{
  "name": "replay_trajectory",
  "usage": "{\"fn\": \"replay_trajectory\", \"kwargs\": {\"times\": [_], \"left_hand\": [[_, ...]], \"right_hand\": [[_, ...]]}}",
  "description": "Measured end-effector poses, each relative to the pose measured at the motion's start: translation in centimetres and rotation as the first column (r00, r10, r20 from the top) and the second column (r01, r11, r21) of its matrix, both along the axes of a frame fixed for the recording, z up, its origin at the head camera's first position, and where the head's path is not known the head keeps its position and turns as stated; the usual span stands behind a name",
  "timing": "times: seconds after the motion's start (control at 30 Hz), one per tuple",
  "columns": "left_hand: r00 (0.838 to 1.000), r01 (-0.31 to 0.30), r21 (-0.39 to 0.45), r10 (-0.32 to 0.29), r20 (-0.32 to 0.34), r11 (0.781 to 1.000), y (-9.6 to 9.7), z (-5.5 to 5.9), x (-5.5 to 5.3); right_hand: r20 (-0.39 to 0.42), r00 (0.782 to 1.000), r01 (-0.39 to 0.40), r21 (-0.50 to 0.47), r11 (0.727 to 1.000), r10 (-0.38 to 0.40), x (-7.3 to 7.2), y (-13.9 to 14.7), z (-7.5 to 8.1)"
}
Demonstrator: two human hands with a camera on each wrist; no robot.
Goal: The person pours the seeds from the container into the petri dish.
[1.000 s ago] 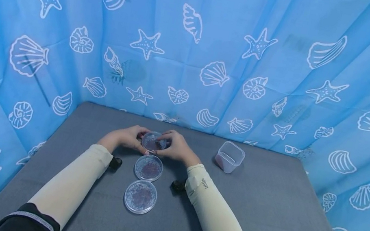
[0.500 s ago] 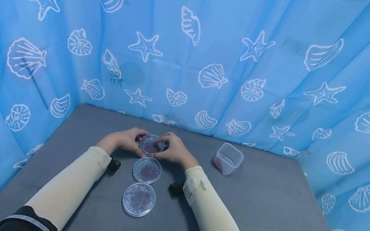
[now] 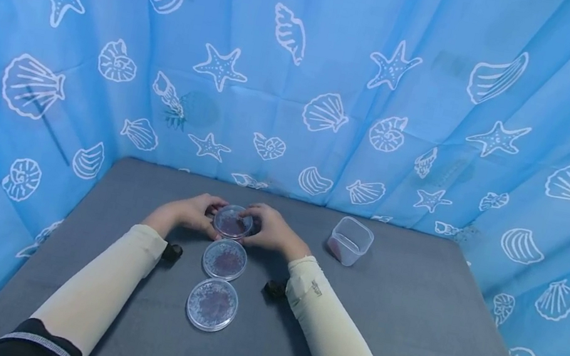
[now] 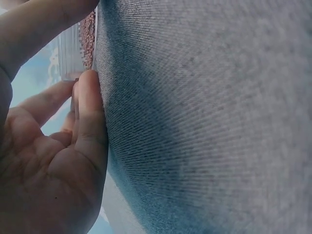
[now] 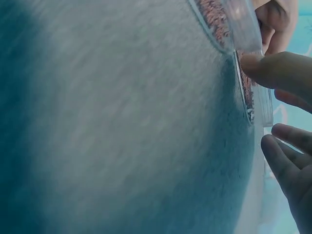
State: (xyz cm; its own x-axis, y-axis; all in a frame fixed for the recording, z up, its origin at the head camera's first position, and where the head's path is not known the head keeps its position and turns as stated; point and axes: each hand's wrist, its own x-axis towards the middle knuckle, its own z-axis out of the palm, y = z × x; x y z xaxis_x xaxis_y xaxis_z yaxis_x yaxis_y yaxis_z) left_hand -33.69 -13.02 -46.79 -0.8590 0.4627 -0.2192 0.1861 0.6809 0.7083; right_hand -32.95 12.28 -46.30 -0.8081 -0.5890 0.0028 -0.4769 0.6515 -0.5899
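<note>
Three clear round petri dishes stand in a line in the head view: a far dish (image 3: 232, 222), a middle dish (image 3: 225, 259) and a near dish (image 3: 212, 304). Reddish-brown granules (image 4: 87, 39) show through the far dish's wall in the left wrist view. My left hand (image 3: 193, 213) holds this far dish from the left, thumb on the near side and fingers farther round. From the right, my right hand (image 3: 271, 230) grips it between thumb and index finger, the index reaching over the lid's edge. The other right fingers (image 5: 280, 156) are spread apart from the dish.
A clear square plastic tub (image 3: 351, 241) with something reddish low inside stands at the back right. Grey cloth covers the table (image 3: 407, 327). A blue curtain (image 3: 302, 79) with shell prints hangs behind and at the sides.
Both hands stay around the far dish, with only slight finger shifts. The head view has drifted a little, and the other dishes and the tub keep their places.
</note>
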Motion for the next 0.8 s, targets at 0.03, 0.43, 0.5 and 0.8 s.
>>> {"fn": "replay_trajectory", "kwargs": {"times": [0.03, 0.43, 0.5, 0.8], "left_hand": [[1.000, -0.007, -0.003, 0.007, 0.003, 1.000, -0.1, 0.0, 0.1], [1.000, -0.027, -0.026, 0.026, -0.005, 0.999, -0.8, 0.6, 1.7], [1.000, -0.019, -0.050, 0.018, -0.021, 0.999, -0.8, 1.1, 1.9], [0.984, 0.022, -0.142, -0.046, -0.171, 0.990, -1.6, 1.4, 3.4]], "right_hand": [[-0.003, 1.000, -0.002, 0.007, 1.000, 0.003, 0.1, 0.1, 0.1], [-0.265, 0.964, -0.009, 0.040, 0.999, 0.020, 2.7, 3.3, 1.4], [-0.337, 0.941, 0.024, 0.056, 0.998, -0.003, 3.3, 4.1, 1.7], [-0.447, 0.890, 0.166, 0.132, 0.977, -0.091, 5.8, 7.8, 2.8]]}}
